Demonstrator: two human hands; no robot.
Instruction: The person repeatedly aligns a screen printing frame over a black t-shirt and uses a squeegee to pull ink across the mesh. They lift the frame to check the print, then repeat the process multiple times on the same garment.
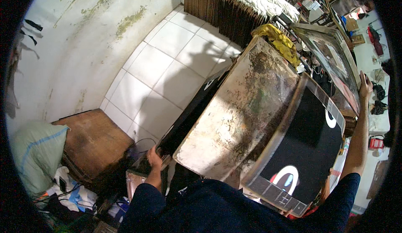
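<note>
My right hand (366,87) is closed round the edge of a framed printing screen (335,59), which stands tilted up at the right. My left hand (154,158) is at the lower left, its fingers bent at the near end of a black-covered board (184,124); part of its grip is hidden. Between my arms lies a worn, paint-stained pale board (234,116). Right of it is another board covered in black cloth (312,139) with white rounded prints and a grey, lined border. Fingers (287,213) show at its near edge; whose they are I cannot tell.
A yellow cloth (278,40) hangs over the pale board's far end. Behind stand stacked boards (203,1) with white cloth on top. At left are a brown board (94,139), a pale green sack (37,153) and a stained wall (104,28) above white floor tiles (167,65).
</note>
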